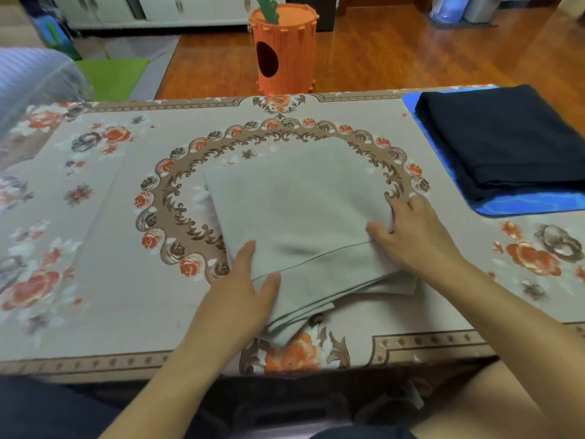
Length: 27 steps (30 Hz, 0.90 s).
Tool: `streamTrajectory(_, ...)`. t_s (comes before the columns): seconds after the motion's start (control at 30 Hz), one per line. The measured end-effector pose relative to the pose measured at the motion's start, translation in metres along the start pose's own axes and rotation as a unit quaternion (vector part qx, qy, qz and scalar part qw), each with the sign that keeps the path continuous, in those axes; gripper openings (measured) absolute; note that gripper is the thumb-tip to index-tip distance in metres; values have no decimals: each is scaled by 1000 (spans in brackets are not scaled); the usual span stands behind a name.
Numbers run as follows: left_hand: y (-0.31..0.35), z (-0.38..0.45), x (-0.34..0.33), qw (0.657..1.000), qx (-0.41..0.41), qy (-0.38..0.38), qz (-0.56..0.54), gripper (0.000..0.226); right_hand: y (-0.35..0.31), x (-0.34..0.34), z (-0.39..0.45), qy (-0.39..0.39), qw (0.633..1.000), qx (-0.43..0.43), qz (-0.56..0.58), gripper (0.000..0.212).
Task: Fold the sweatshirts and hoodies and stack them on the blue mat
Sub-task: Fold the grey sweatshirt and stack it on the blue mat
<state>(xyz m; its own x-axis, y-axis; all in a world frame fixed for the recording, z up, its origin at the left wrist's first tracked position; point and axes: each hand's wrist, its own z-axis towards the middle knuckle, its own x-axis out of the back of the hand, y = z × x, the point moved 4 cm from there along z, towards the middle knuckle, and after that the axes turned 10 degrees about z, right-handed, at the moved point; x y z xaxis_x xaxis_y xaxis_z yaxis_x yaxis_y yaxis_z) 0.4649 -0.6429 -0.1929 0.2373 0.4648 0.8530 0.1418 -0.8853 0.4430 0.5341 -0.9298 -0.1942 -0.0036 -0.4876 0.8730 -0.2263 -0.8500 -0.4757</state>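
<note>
Forearms: both bare, entering from the bottom edge, nearest the camera, reaching fwd over the table's near edge.
Left hand (245, 288): at the near-left corner of the beige sweatshirt (297, 213); thumb on top of the cloth, fingers tucked beneath the edge — grips that corner.
Right hand (414, 236): at the sweatshirt's right edge; thumb lies on top, fingers curl round the edge, pinching the layers.
Beige sweatshirt: folded to a rough rectangle, centre of the table, lying inside the oval wreath print; a seam line runs across its near part; lower layers stick out at the near-right corner. No logo or print readable.
Table cover (110, 280): beige w/ orange and grey-brown roses, scroll border; no text.
Blue mat (519, 207): far right of the table, well apart from the beige sweatshirt.
Dark garment (503, 137): folded, black or very dark navy, lying on the blue mat and covering most of it; no label visible.
Carrot-shaped bin (285, 49): orange, slatted, w/ green leaf top and an oval hole — stands on the wood floor beyond the table's far edge.
Background: white cabinets at top left, green mat (110, 74) on the floor at left; blurred pale striped fabric at the far-left edge.
Writing: none legible anywhere in view.
</note>
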Motion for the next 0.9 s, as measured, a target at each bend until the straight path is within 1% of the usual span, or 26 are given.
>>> streamTrajectory(0.03, 2, 3, 0, 1000, 0, 5, -21, 63, -1, -2, -1, -13, 1000, -11, 15, 58)
streamTrajectory(0.07, 4, 5, 1, 996, 17, 6, -82, 57, 0, -5, -2, -33, 998, -31, 32, 59)
streamTrajectory(0.1, 3, 8, 0, 982, 51, -12, -181, 48, 0, -6, -3, -43, 997, -46, 46, 58)
streamTrajectory(0.13, 4, 8, -1, 954, 81, -32, -288, 43, 0, -5, -3, -41, 996, -52, 66, 55)
streamTrajectory(0.17, 4, 8, -2, 920, 104, -50, -375, 43, 1, -3, -2, -34, 993, -56, 100, 50)
streamTrajectory(0.2, 5, 4, -3, 901, 112, -60, -415, 43, 2, 0, -1, -31, 985, -59, 156, 43)
streamTrajectory(0.23, 3, 0, -3, 915, 101, -50, -387, 42, 2, 1, -3, -36, 975, -63, 208, 36)
streamTrajectory(0.27, 2, -3, -2, 950, 76, -36, -302, 40, 4, 0, -5, -46, 970, -66, 229, 31)
streamTrajectory(0.3, 1, -5, -4, 983, 37, -26, -176, 36, 5, -2, -7, -55, 975, -64, 205, 30)
streamTrajectory(0.33, 0, -6, -5, 999, -1, -29, -41, 35, 7, -4, -9, -61, 986, -59, 142, 31)
streamTrajectory(0.37, -1, -6, -6, 997, -31, -44, 55, 38, 8, -6, -8, -64, 994, -52, 65, 35)
streamTrajectory(0.4, -4, -4, -4, 991, -48, -76, 95, 41, 7, -5, -5, -68, 997, -49, 1, 42)
streamTrajectory(0.43, -7, -2, 1, 989, -47, -110, 82, 42, 5, -1, 0, -73, 995, -50, -34, 50)
streamTrajectory(0.47, -7, -1, 12, 989, -32, -138, 42, 39, 1, 6, 6, -76, 995, -49, -36, 58)
streamTrajectory(0.5, -9, 1, 25, 990, -14, -137, -1, 33, -4, 13, 13, -74, 996, -47, -16, 64)
streamTrajectory(0.53, -15, 7, 38, 994, 8, -106, -35, 28, -9, 20, 19, -66, 997, -46, 19, 69)
streamTrajectory(0.57, -22, 15, 48, 997, 34, -54, -49, 27, -13, 24, 25, -65, 995, -52, 50, 72)
streamTrajectory(0.6, -28, 24, 56, 997, 60, -7, -38, 31, -15, 24, 31, -77, 993, -63, 64, 75)
streamTrajectory(0.63, -33, 32, 56, 996, 86, 11, -12, 42, -17, 20, 33, -100, 990, -78, 54, 78)
streamTrajectory(0.67, -36, 39, 51, 994, 106, -5, 7, 53, -17, 14, 35, -124, 987, -97, 32, 81)
streamTrajectory(0.7, -35, 46, 43, 992, 121, -35, 4, 60, -16, 8, 35, -140, 984, -108, 23, 84)
streamTrajectory(0.73, -34, 52, 37, 990, 130, -56, -25, 63, -16, 4, 35, -145, 982, -114, 32, 84)
streamTrajectory(0.77, -32, 59, 31, 985, 139, -61, -78, 62, -16, 3, 35, -145, 981, -117, 56, 81)
streamTrajectory(0.83, -28, 68, 24, 970, 155, -45, -181, 53, -15, 4, 35, -135, 978, -122, 105, 74)
streamTrajectory(0.9, -24, 71, 18, 956, 169, -44, -237, 46, -12, 3, 34, -131, 971, -140, 144, 71)
